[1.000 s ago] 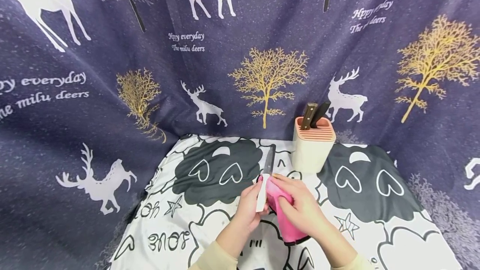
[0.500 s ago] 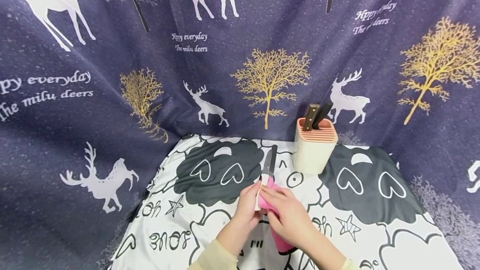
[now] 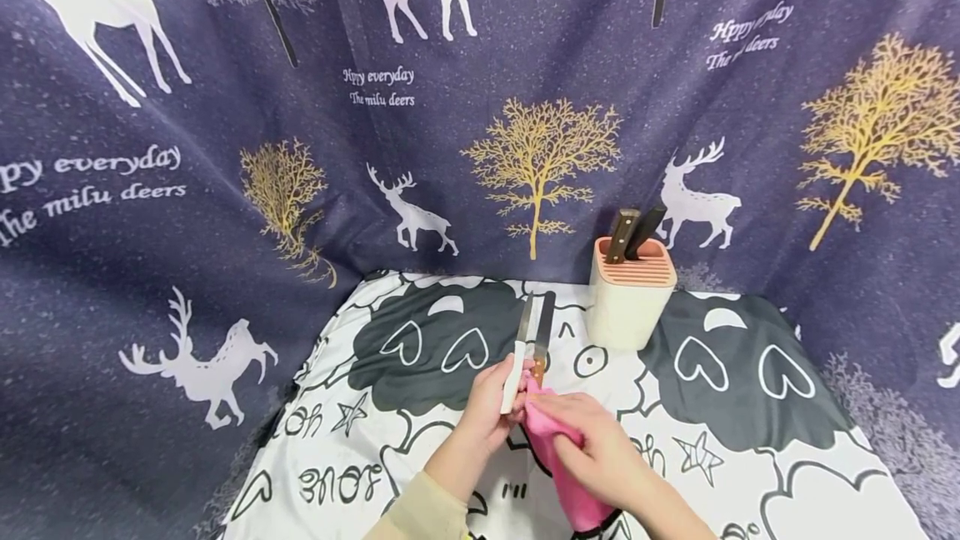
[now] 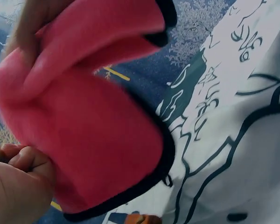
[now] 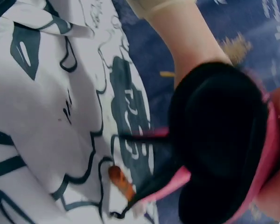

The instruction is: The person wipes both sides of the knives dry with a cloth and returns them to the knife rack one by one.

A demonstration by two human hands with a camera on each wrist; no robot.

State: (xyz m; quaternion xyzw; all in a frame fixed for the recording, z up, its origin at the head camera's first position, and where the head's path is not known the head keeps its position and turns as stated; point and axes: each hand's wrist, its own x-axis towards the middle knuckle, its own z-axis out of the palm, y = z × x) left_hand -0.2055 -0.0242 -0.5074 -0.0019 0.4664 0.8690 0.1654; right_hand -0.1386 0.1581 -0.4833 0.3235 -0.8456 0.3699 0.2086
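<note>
Left hand (image 3: 491,407) grips a white-handled knife (image 3: 516,361), blade up, above the table (image 3: 360,440) w/ patterned cloth. Right hand (image 3: 600,457) clutches a pink cloth (image 3: 558,461) pressed vs. the handle. A 2nd knife (image 3: 542,336) lies just behind. Knife block (image 3: 628,298) stands near, back right.

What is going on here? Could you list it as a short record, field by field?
Left hand: grips a white-handled knife, blade pointing away from the person
Right hand: holds a pink cloth beside the knife handle
Second knife: lies on the tablecloth, just right of the held one
Knife block: cream, two dark handles sticking out
Surface: black and white patterned tablecloth
Backdrop: dark blue deer-print fabric
</note>
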